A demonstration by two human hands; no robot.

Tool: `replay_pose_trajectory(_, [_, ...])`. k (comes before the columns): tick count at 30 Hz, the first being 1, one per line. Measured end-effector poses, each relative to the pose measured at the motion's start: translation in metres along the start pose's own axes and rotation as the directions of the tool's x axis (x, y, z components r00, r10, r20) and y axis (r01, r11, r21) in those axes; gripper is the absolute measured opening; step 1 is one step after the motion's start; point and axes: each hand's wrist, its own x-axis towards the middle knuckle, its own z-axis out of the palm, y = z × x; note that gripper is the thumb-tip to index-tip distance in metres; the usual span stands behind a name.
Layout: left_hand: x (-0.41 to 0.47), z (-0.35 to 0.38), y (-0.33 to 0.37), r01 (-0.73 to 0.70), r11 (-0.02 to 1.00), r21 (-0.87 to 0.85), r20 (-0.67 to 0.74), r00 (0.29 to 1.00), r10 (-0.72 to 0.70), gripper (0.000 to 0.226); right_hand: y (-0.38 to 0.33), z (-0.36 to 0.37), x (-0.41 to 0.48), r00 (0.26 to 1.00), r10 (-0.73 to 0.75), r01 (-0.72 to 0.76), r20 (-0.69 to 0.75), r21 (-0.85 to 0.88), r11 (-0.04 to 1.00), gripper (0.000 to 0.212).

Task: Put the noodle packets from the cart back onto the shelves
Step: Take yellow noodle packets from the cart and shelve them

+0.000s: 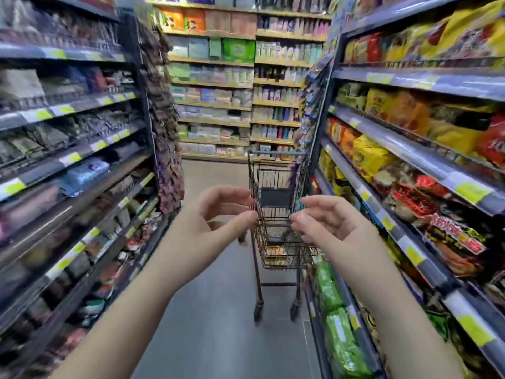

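Note:
A small wire shopping cart [276,212] stands in the aisle ahead of me, close to the right-hand shelves [410,149]. A few packets [276,254] lie at the bottom of its basket, blurred. The right shelves hold rows of yellow, red and orange noodle packets [369,154]. My left hand [218,217] and my right hand [328,222] are both raised in front of the cart, fingers curled and apart, holding nothing. Neither hand touches the cart.
Dark shelves [68,160] of packaged goods line the left side of the narrow aisle. Hanging snack strips [164,132] cover the left shelf's end. Green packets [338,324] sit low on the right. A cross aisle with shelves [240,77] of boxes and bottles lies beyond the cart.

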Motion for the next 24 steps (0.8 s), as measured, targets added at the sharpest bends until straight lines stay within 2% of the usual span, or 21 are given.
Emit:
replay_pose_trajectory(4, [0.078, 0.025, -0.023, 0.0, 0.998, 0.062, 0.011, 1.0, 0.0, 0.038, 0.035, -0.03, 0.075, 0.999, 0.03, -0.031, 0.031, 0.039, 0.999, 0.03])
replay_pose_trajectory(12, [0.189, 0.048, -0.097, 0.079, 0.996, 0.032, -0.012, 0.997, -0.079, 0.04, 0.106, -0.046, 0.197, 0.992, 0.123, -0.123, 0.007, 0.097, 0.988, 0.023])
replay_pose_trajectory(17, [0.269, 0.053, -0.15, 0.092, 0.996, 0.006, 0.057, 0.994, -0.092, 0.039, 0.145, -0.041, 0.268, 0.988, 0.153, -0.152, -0.001, 0.066, 0.986, 0.026])
replay_pose_trajectory(24, [0.396, 0.043, -0.229, 0.134, 0.989, -0.055, 0.155, 0.98, -0.124, 0.04, 0.19, -0.022, 0.386, 0.977, 0.207, -0.208, -0.048, -0.009, 0.978, 0.019])
